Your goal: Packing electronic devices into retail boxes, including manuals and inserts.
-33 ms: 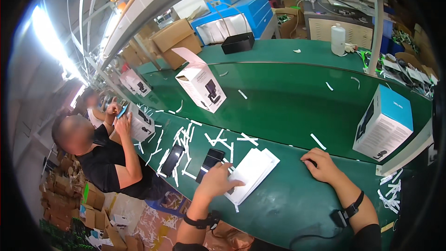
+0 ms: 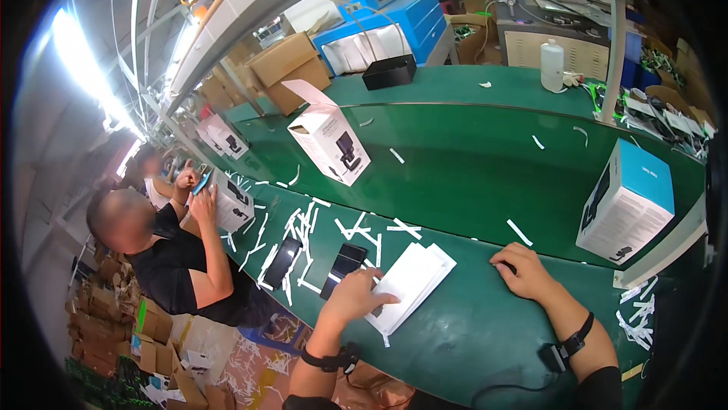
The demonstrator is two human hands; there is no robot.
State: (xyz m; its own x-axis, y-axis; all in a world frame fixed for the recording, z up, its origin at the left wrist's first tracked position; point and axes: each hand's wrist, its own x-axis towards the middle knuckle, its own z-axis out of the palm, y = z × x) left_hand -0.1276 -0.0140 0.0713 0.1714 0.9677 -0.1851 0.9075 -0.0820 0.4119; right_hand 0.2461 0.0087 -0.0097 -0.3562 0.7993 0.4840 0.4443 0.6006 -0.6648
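My left hand (image 2: 355, 296) lies flat on the near end of a stack of white flat sheets (image 2: 417, 273) on the green table (image 2: 470, 334), fingers spread and gripping nothing. A black phone (image 2: 343, 266) lies face up just left of that hand. A second black phone (image 2: 281, 262) lies further left. My right hand (image 2: 525, 272) rests on the table to the right of the stack, fingertips pressed down beside a small dark spot that I cannot make out. Both wrists carry black bands.
White paper strips (image 2: 356, 224) litter the table. On the green belt (image 2: 470, 160) stands an open white box (image 2: 330, 143); a blue and white box (image 2: 629, 201) stands at right. A co-worker in black (image 2: 178, 262) sits at left. Beyond are a black box (image 2: 388, 72) and a white bottle (image 2: 552, 65).
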